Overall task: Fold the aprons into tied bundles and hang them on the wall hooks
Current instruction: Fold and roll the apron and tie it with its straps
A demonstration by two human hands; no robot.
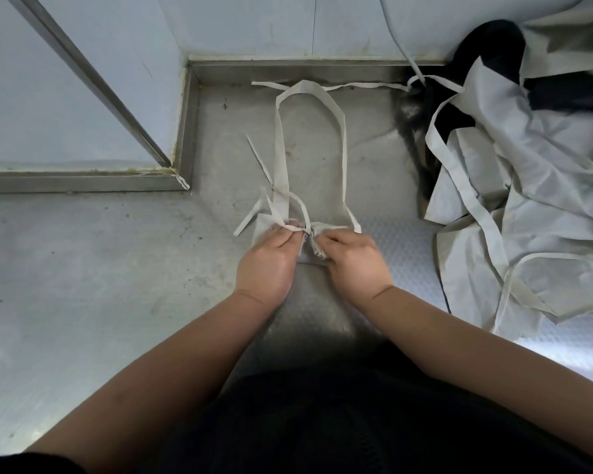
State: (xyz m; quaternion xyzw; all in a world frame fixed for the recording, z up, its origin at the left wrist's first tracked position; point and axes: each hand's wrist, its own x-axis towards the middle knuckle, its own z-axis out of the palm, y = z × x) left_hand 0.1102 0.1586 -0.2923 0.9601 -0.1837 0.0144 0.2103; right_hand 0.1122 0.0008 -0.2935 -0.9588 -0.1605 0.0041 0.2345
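A pale grey apron, folded into a small bundle (308, 256), lies on the steel surface (100, 285) under both my hands. Its neck loop (342, 138) stretches away towards the back wall, and loose tie ends (245, 224) stick out to the left. My left hand (269, 260) pinches a tie strap at the bundle's top left. My right hand (351, 261) grips the bundle's pleated edge and strap on the right. The bundle itself is mostly hidden beneath my fingers.
A heap of several unfolded pale aprons (528, 200) with trailing straps fills the right side, over something black (486, 46). Pale wall panels (254, 25) rise behind, and a raised steel ledge (83, 183) with a diagonal metal rail (93, 80) stands at left.
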